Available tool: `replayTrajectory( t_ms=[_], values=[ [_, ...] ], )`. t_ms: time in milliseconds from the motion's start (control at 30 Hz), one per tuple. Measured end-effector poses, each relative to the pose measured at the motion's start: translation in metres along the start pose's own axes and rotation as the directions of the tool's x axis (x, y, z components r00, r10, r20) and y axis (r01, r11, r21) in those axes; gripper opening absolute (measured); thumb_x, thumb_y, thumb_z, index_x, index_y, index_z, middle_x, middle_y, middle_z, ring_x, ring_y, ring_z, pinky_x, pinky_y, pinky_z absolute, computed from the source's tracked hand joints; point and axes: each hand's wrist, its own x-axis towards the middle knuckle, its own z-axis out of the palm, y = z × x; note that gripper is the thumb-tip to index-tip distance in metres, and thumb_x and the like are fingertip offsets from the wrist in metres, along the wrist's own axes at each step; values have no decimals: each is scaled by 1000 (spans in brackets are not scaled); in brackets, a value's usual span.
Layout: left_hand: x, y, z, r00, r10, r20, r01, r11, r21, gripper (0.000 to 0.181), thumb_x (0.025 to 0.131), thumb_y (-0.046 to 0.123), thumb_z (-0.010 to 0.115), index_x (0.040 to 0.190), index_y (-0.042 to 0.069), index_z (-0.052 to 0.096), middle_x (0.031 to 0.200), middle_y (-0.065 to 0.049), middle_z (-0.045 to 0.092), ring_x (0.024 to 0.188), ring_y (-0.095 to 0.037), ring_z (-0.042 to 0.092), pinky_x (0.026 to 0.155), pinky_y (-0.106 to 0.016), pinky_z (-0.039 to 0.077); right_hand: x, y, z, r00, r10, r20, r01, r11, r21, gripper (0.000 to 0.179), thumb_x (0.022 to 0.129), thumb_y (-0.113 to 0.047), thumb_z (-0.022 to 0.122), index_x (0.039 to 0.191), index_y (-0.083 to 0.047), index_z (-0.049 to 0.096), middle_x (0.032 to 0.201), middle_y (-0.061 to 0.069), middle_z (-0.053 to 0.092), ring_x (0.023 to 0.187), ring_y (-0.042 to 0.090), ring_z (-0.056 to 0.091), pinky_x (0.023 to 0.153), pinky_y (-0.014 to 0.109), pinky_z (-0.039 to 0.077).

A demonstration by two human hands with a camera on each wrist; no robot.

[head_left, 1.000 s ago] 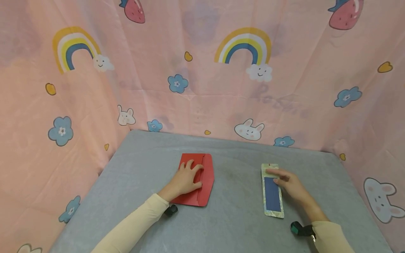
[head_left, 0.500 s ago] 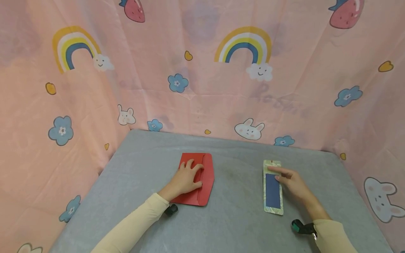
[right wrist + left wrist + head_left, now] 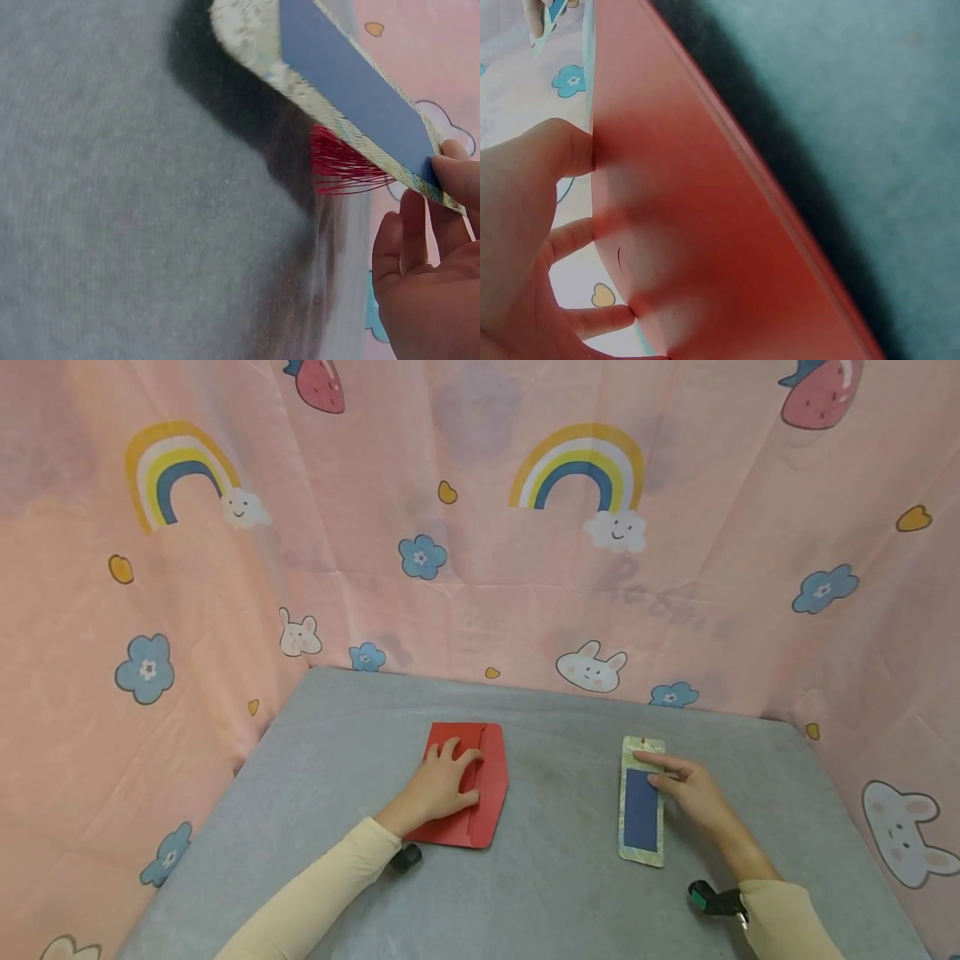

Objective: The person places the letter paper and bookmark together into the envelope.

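Note:
A red paper envelope [image 3: 491,793] lies on the grey table, its pointed flap spread toward the right. My left hand [image 3: 438,783] rests on it with fingers spread; in the left wrist view the fingertips [image 3: 615,319] touch its red surface [image 3: 697,217]. Over to the right, my right hand [image 3: 697,797] pinches a bookmark [image 3: 641,814] near its far end, thumb on the face toward me. It has a dark blue panel and a pale green patterned border. In the right wrist view a red tassel [image 3: 341,161] hangs behind the bookmark, which is raised over the cloth.
A grey cloth [image 3: 555,893] covers the table. Pink curtains [image 3: 480,610] with rainbows, flowers and rabbits close off the back and both sides. Each wrist bears a small black camera, such as the right one [image 3: 712,900].
The bookmark has shifted slightly away from me, and its near end has swung a little to the left. The left hand and the envelope have stayed in place.

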Motion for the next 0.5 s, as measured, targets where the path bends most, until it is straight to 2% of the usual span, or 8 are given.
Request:
replayTrajectory(
  t_ms=[100, 167, 233, 333, 400, 500],
  values=[
    [0, 0, 0, 1000, 0, -1, 0, 1000, 4, 57, 87, 34, 68, 139, 23, 49, 150, -20, 39, 130, -50, 42, 93, -57, 52, -1, -1, 1, 1000, -5, -5, 5, 1000, -13, 44, 98, -26, 61, 140, -13, 57, 152, 18, 45, 132, -7, 40, 109, 53, 36],
    [0, 0, 0, 1000, 0, -1, 0, 1000, 7, 57, 87, 34, 68, 139, 23, 49, 150, -20, 39, 130, -51, 42, 93, -58, 52, -1, -2, 1, 1000, -7, -5, 7, 1000, -25, 44, 97, -29, 61, 139, -15, 58, 152, 16, 47, 120, -20, 36, 106, 42, 40],
    [1, 0, 0, 1000, -1, -1, 1, 1000, 10, 57, 87, 35, 68, 139, 23, 49, 150, -20, 39, 130, -51, 42, 94, -58, 52, -1, -3, 2, 1000, -8, -4, 7, 1000, -24, 45, 97, -30, 61, 139, -16, 58, 152, 15, 47, 114, -25, 34, 102, 28, 42],
    [1, 0, 0, 1000, 0, -2, 0, 1000, 11, 57, 87, 35, 68, 139, 23, 49, 150, -21, 39, 130, -51, 42, 94, -58, 52, 0, -3, 3, 1000, -15, -4, 15, 1000, -10, 45, 96, -29, 63, 139, -15, 58, 152, 15, 47, 114, -25, 36, 93, 11, 40],
    [1, 0, 0, 1000, 1, -2, -1, 1000, 12, 57, 87, 35, 68, 140, 23, 49, 150, -21, 39, 130, -51, 42, 94, -58, 52, 1, -3, 5, 1000, -26, -6, 26, 1000, -1, 45, 95, -28, 64, 137, -14, 59, 151, 16, 48, 115, -25, 36, 91, 6, 38],
    [0, 0, 0, 1000, 3, -4, -3, 1000, 8, 57, 87, 35, 68, 139, 23, 49, 149, -21, 39, 130, -51, 42, 94, -58, 52, 2, -3, 8, 999, -48, -4, 48, 999, 3, 43, 95, -28, 65, 136, -13, 61, 148, 16, 51, 114, -26, 38, 90, 5, 39]
  ],
)
